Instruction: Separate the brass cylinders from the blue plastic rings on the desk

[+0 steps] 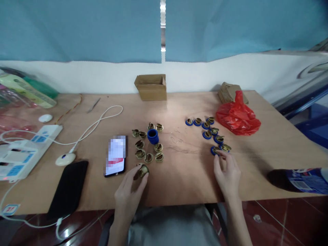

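Observation:
My left hand (128, 191) pinches a round brass-coloured fitting (142, 171) with a raised tab, between thumb and fingers. Beyond it lie several similar brass fittings (148, 157) without blue rings, grouped around a stack of blue rings (153, 136). On the right side, my right hand (229, 172) has its thumb and fingertips closed on a brass fitting with a blue ring (214, 150) that rests on the table. The fingers partly cover this fitting. Several more blue-ringed fittings (207, 134) are spread behind that hand.
A phone (116, 155) and a black power bank or phone (69, 188) lie left, near a white power strip (33, 150) and cables. An open cardboard box (152, 91) stands at the back. A red plastic bag (238, 118) and a dark bottle (294, 180) are right.

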Motion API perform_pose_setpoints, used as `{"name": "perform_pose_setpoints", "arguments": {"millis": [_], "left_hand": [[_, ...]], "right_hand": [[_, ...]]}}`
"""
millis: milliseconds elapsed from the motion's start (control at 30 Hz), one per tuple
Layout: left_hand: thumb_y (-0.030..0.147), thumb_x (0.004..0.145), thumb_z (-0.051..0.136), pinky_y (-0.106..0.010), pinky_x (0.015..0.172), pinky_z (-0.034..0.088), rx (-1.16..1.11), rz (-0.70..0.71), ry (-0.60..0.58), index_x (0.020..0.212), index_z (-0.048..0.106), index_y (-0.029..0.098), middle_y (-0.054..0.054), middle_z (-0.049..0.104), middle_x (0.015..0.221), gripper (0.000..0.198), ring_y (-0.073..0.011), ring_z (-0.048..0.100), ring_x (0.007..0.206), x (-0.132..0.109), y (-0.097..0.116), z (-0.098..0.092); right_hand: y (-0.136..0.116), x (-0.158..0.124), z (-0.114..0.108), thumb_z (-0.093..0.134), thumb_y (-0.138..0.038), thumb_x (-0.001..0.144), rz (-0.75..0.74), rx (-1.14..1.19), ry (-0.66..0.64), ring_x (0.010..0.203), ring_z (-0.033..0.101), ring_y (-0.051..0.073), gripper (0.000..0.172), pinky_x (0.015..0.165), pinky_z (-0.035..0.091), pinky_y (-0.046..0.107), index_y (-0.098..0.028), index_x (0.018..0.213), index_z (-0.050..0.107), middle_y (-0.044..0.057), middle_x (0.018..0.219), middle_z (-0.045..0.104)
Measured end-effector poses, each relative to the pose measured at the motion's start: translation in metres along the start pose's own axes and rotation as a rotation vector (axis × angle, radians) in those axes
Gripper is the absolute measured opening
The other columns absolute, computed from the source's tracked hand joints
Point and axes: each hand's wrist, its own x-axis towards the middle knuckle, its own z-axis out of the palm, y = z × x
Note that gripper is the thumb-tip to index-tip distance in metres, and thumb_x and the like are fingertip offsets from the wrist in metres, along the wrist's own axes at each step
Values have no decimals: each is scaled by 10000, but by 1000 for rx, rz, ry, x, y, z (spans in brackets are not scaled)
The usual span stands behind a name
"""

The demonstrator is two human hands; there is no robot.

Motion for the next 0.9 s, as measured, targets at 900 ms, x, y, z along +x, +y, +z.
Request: {"name": "perform_pose_setpoints", "arguments": {"millis": [900], "left_hand": [[247,953,589,-321,831,605,-338,-221,-110,1094,686,207,-82,701,1015,176,-204,710,938,-10,50,30]], "right_hand": [[-70,-27,9,638,-178,942,73,552,-171,910,672,214,94,827,564,360,-241,942,707,58,954,685]]}}
